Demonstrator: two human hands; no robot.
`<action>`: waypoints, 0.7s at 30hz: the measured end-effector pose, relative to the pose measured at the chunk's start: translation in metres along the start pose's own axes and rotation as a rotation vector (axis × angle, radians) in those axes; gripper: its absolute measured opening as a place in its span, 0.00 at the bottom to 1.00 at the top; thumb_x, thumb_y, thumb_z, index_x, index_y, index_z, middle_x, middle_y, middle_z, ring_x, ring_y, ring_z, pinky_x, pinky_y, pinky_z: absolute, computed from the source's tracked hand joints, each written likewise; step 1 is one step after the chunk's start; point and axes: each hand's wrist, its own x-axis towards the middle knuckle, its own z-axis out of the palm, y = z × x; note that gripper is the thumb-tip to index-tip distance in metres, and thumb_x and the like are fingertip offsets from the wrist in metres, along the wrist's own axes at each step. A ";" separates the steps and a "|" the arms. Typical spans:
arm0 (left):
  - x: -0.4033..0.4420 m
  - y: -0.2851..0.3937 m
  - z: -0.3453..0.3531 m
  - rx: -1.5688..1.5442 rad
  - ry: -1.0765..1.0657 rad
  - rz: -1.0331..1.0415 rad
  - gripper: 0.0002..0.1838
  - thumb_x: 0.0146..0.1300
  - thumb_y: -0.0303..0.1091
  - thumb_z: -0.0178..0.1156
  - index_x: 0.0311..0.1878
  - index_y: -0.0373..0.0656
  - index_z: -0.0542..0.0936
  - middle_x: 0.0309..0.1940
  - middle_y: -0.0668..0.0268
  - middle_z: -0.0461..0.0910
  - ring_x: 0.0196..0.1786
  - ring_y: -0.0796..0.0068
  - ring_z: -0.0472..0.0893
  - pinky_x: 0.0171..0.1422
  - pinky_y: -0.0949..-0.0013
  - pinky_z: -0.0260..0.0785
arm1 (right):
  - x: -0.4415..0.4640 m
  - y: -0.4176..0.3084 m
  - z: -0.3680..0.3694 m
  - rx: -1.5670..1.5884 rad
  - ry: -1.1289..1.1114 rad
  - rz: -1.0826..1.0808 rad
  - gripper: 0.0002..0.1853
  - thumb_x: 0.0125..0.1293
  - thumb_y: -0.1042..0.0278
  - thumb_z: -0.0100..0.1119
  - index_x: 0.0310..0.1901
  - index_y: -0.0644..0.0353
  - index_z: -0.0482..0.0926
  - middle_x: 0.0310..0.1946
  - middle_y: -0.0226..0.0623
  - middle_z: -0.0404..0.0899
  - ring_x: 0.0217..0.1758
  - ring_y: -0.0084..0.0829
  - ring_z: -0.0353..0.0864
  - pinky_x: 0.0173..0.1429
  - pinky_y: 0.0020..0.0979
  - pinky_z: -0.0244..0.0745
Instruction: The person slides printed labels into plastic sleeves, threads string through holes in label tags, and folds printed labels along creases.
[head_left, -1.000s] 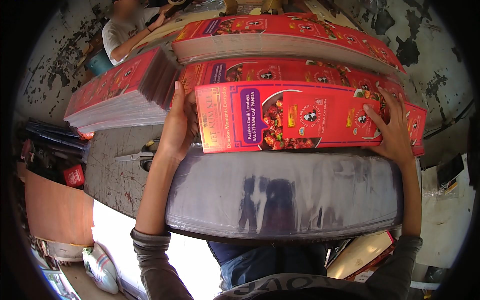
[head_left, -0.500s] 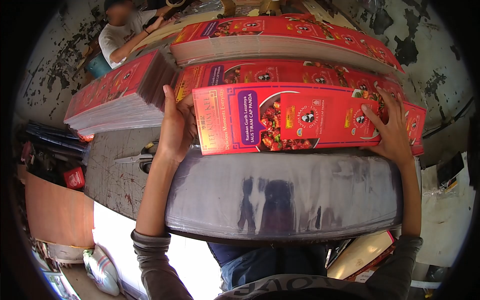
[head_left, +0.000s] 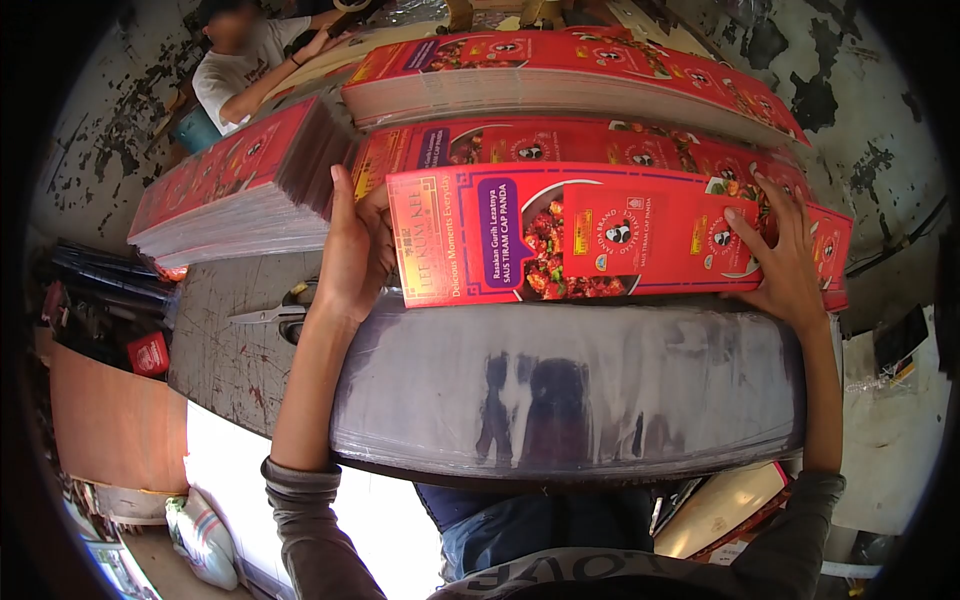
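A long red printed sauce sheet (head_left: 690, 235), with a panda logo and a food picture, is held tilted up between my two hands. My left hand (head_left: 352, 250) grips its left end; the thumb points up and the fingers go behind the edge. At the right end, my right hand (head_left: 785, 255) has its thumb on the printed face and its other fingers over the top edge. Whether it is one sheet or several together I cannot tell. Just below lies a stack of clear plastic sheets (head_left: 570, 390). Behind are more red sheets (head_left: 590, 145).
A tall stack of red sheets (head_left: 560, 90) stands at the back, with another stack (head_left: 225, 205) at the left. Scissors (head_left: 268, 316) lie on the scratched tabletop (head_left: 225, 365) by my left forearm. Another person (head_left: 245, 75) is at the far left.
My hands and the sheet stay almost in place; the sheet's left end tilts very slightly. At the back, the other person has shifted a little to the left.
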 end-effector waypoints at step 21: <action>0.000 0.000 0.004 0.030 0.035 0.009 0.43 0.62 0.66 0.22 0.49 0.35 0.72 0.36 0.62 0.79 0.35 0.77 0.80 0.42 0.75 0.72 | -0.001 0.001 0.001 -0.007 -0.008 0.001 0.51 0.22 0.54 0.74 0.60 0.38 0.64 0.64 0.46 0.50 0.66 0.47 0.51 0.67 0.54 0.42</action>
